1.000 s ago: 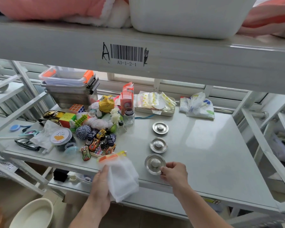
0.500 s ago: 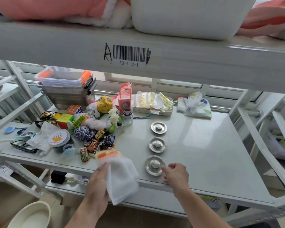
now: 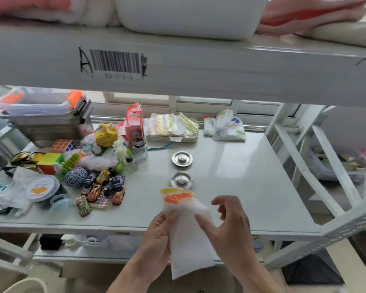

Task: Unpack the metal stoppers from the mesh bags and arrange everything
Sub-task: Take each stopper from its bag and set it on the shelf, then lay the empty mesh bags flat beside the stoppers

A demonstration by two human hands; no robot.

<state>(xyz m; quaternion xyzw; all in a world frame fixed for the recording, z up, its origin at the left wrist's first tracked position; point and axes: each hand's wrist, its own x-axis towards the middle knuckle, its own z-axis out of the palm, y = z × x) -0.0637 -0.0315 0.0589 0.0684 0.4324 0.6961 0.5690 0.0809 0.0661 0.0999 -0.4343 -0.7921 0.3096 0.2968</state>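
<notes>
Upright, the mesh bag [image 3: 188, 235] hangs lengthwise, orange top up, pinched by left hand [image 3: 160, 231]; right hand [image 3: 226, 225] spread.

Bright window backlight, tabletop [image 3: 230, 166] glare, motion blur, edge distortion

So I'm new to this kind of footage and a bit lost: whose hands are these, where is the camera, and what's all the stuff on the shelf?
There is no machine here. A person wears a wide-angle camera on the head, so the one picture looks forward and down at their own bare hands. The left hand grips a white mesh bag with orange and yellow tags on top; the right hand has its fingers spread at the bag's other edge. On the white metal shelf, two round metal stoppers lie in a row. To the left is a heap of small things: toy cars, puzzle cubes, a ball of twine and a stack of clear storage boxes. Whether the bag is empty cannot be told.
</notes>
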